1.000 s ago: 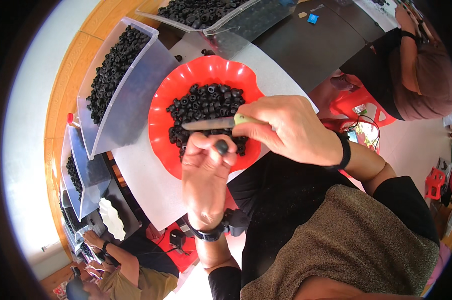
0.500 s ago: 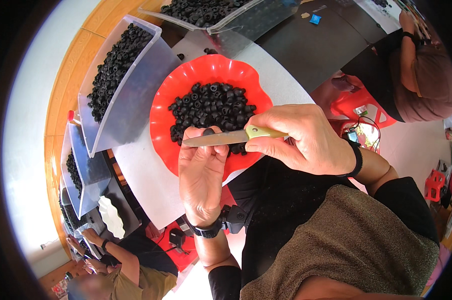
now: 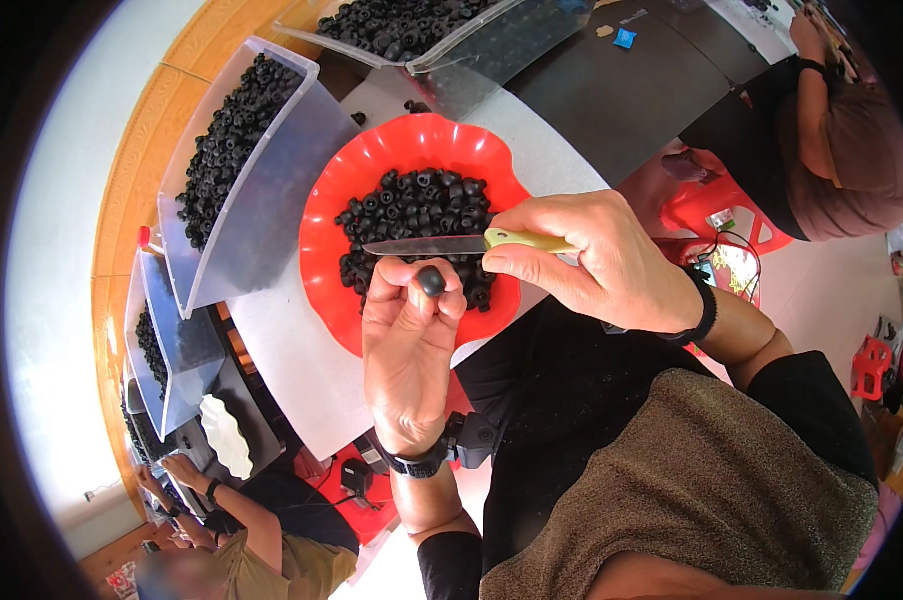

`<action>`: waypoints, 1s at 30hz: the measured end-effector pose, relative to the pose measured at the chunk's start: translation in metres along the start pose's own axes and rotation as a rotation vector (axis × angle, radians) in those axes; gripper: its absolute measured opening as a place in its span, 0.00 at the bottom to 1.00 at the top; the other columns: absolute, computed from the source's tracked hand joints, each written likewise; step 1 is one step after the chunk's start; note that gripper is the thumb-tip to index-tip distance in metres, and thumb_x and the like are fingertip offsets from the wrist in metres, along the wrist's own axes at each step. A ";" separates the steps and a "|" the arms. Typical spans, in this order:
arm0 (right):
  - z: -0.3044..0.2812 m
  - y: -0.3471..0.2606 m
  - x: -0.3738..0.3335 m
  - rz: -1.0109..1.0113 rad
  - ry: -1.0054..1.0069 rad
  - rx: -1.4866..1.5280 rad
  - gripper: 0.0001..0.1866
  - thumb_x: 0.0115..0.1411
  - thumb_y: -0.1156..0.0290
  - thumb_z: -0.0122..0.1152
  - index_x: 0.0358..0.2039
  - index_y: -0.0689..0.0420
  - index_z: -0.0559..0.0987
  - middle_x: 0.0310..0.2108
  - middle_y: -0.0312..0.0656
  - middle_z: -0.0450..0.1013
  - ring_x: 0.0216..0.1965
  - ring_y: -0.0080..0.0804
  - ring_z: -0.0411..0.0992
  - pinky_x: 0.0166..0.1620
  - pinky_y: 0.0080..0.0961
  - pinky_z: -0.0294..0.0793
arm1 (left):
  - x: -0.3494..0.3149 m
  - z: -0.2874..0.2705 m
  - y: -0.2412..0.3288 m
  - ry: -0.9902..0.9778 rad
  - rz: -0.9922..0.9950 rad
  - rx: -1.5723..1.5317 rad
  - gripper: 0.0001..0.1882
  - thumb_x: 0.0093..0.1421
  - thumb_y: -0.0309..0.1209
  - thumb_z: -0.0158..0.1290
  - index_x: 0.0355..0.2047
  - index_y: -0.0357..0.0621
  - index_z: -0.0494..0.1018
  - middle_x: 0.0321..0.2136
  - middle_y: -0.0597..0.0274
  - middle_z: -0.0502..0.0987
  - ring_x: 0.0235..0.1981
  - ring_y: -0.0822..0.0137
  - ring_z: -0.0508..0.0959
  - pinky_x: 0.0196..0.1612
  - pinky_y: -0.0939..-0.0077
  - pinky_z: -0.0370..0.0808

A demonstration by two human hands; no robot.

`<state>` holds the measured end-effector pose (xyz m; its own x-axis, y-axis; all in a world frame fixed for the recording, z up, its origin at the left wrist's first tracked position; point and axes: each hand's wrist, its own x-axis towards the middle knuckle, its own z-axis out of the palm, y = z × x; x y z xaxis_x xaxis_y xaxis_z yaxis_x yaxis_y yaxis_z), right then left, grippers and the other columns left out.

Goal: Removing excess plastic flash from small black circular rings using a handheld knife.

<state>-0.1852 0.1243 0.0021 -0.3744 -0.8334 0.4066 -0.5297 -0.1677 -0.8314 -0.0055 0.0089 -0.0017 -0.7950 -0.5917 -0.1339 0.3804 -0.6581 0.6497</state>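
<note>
Between the thumb and fingers of my left hand (image 3: 409,345) is a small round black part (image 3: 432,282), its smooth end facing up. My right hand (image 3: 597,262) grips a knife (image 3: 427,246) by its yellow-green handle, with the blade pointing left. The blade lies just beyond the part in my left hand, apart from it. Both hands are over the near side of a red wavy-rimmed bowl (image 3: 332,190). Inside the bowl is a pile of small black hollow parts (image 3: 412,205).
Clear plastic bins (image 3: 272,200) of black parts stand left and behind the bowl on a white table (image 3: 297,385). A few parts lie loose behind it. One co-worker (image 3: 262,540) sits at lower left, another (image 3: 847,150) at upper right near a red stool (image 3: 702,208).
The knife blade has lifted off the black part and shifted slightly away from me. My left hand has lowered a little, and the part now shows fully.
</note>
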 end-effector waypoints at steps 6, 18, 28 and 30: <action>-0.004 -0.005 0.002 0.075 -0.118 0.195 0.15 0.60 0.68 0.71 0.42 0.64 0.80 0.28 0.42 0.79 0.29 0.22 0.77 0.32 0.20 0.73 | 0.002 0.008 -0.002 -0.057 -0.008 0.011 0.08 0.67 0.23 0.54 0.45 0.42 0.70 0.41 0.57 0.77 0.43 0.66 0.76 0.49 0.74 0.73; -0.005 -0.008 0.006 0.446 -0.298 0.944 0.11 0.65 0.70 0.65 0.43 0.64 0.81 0.35 0.38 0.79 0.35 0.23 0.79 0.41 0.19 0.81 | 0.004 0.024 -0.002 -0.073 -0.141 0.223 0.19 0.64 0.24 0.57 0.53 0.40 0.65 0.44 0.57 0.77 0.44 0.65 0.77 0.45 0.74 0.72; -0.016 0.003 0.002 0.523 -0.131 0.799 0.11 0.68 0.64 0.63 0.37 0.60 0.82 0.23 0.24 0.66 0.24 0.09 0.60 0.26 0.13 0.56 | 0.017 0.036 0.044 0.008 -0.010 0.524 0.07 0.67 0.27 0.55 0.43 0.39 0.71 0.37 0.56 0.81 0.33 0.72 0.74 0.42 0.81 0.72; -0.016 0.005 0.000 0.522 -0.115 0.820 0.11 0.68 0.64 0.62 0.36 0.60 0.82 0.22 0.23 0.65 0.23 0.09 0.59 0.26 0.13 0.56 | 0.047 0.043 0.086 0.005 0.191 0.554 0.09 0.68 0.29 0.54 0.44 0.37 0.71 0.41 0.55 0.79 0.38 0.70 0.77 0.43 0.81 0.73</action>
<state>-0.2002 0.1319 0.0037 -0.3119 -0.9457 -0.0909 0.3914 -0.0408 -0.9193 -0.0304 -0.0556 0.0806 -0.7339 -0.6789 0.0211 0.2117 -0.1991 0.9568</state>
